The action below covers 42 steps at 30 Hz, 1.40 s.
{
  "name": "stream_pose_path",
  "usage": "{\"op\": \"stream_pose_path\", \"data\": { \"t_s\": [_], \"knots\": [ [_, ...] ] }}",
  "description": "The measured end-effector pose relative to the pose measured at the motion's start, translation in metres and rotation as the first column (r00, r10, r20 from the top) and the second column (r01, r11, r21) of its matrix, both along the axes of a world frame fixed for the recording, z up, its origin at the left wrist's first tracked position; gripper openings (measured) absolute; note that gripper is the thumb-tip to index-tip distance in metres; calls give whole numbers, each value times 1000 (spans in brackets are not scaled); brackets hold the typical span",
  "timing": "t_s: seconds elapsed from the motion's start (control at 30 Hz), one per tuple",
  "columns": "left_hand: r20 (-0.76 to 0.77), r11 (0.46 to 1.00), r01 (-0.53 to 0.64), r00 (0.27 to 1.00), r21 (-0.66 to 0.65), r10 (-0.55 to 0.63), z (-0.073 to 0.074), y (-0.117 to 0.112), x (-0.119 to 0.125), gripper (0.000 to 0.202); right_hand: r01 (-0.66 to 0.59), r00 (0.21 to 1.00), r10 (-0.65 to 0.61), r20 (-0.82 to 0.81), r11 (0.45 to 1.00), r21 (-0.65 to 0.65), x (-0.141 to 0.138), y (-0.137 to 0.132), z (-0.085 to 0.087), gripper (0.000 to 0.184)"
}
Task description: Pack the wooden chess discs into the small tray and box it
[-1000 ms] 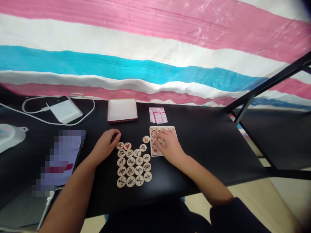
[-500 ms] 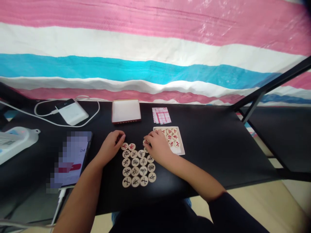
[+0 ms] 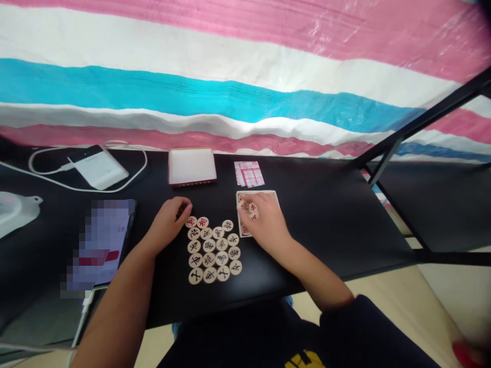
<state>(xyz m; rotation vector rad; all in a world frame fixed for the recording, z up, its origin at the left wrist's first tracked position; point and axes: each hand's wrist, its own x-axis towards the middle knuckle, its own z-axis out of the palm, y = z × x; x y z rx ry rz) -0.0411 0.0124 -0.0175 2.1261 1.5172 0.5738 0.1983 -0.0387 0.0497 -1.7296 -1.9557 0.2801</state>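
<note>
Round wooden xiangqi pieces (image 3: 208, 259) lie in rows on the black table, mostly with black characters, two at the top left with red ones. My left hand (image 3: 168, 225) rests beside those two, fingers curled in and thumb near the forefinger, with nothing visible in it. Over a white box (image 3: 279, 202) to the right of the rows is my right hand (image 3: 268, 220). Its thumb and fingers close around a tilted xiangqi piece (image 3: 242, 204) at the box's left side. Red-marked pieces (image 3: 252, 207) show below the fingers; the hand hides much of the box.
Behind the rows are a shallow box lid (image 3: 192, 166) and folded pink-and-white paper (image 3: 250, 174). On the left lie a phone (image 3: 103, 245), a white power bank (image 3: 100, 167) with its cable, and a white power strip (image 3: 17, 209). A black metal frame (image 3: 387, 158) stands at right.
My right hand has moved right from the rows to the box. The red piece under its fingers has left the rows, where a black-marked piece now shows. My left hand stays beside the rows.
</note>
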Motion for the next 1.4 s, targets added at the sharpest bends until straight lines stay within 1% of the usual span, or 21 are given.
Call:
{"op": "stream_pose_path", "data": {
  "t_s": [0.03,0.1,0.2,0.3,0.5,0.6,0.67,0.77,0.87,0.93,1.0,1.07,1.13,1.2,1.27,1.33,1.4],
  "knots": [
    [-3,1000,2,1000,3,-2,1,0,1,25,37,999,-38,-17,999,-10,11,-7,1,17],
    [-17,1000,4,1000,13,-4,1,0,1,25,108,994,-110,-16,990,-93,29,-19,0,22],
    [-37,1000,9,999,18,-8,0,0,2,25,132,991,-132,13,973,-190,41,-33,-9,20],
    [-44,1000,6,999,19,-5,-1,-1,0,26,105,994,-104,12,978,-180,38,-38,-17,13],
    [-63,1000,-12,998,14,13,-1,-1,1,27,47,998,-53,-28,984,-173,32,-38,-18,5],
    [-67,999,-24,998,-23,23,3,-2,1,30,53,997,-61,-43,982,-184,31,-37,-18,7],
    [-27,998,-11,1000,-69,9,9,-4,-1,33,76,994,-88,-59,981,-179,29,-37,-18,9],
    [20,989,98,995,-111,-96,19,-11,-10,37,85,988,-100,-115,987,-135,25,-37,-16,9],
    [10,959,249,968,-133,-250,26,-19,-22,37,33,983,-51,-177,994,-101,19,-34,-13,11],
    [20,934,324,946,-147,-325,27,-22,-28,39,-4,980,-14,-197,996,-89,13,-31,-12,12],
    [22,919,368,929,-139,-368,25,-23,-31,41,-37,979,18,-204,995,-88,6,-28,-12,13],
    [6,926,362,932,-104,-363,20,-22,-30,40,-69,978,47,-205,992,-101,-1,-26,-11,13],
    [-5,945,322,946,-61,-323,17,-21,-28,38,-105,975,80,-208,988,-110,-9,-25,-9,13],
    [0,963,269,963,-21,-269,16,-21,-24,37,-136,969,110,-223,985,-104,-16,-23,-5,13],
    [13,979,201,979,32,-201,21,-22,-18,37,-158,957,127,-262,982,-103,-22,-21,0,11],
    [33,986,137,990,99,-140,28,-27,-10,35,-164,944,118,-309,978,-126,-29,-18,4,9],
    [73,982,118,989,149,-130,37,-33,1,34,-180,925,109,-363,969,-168,-36,-15,5,16]
  ]
}}
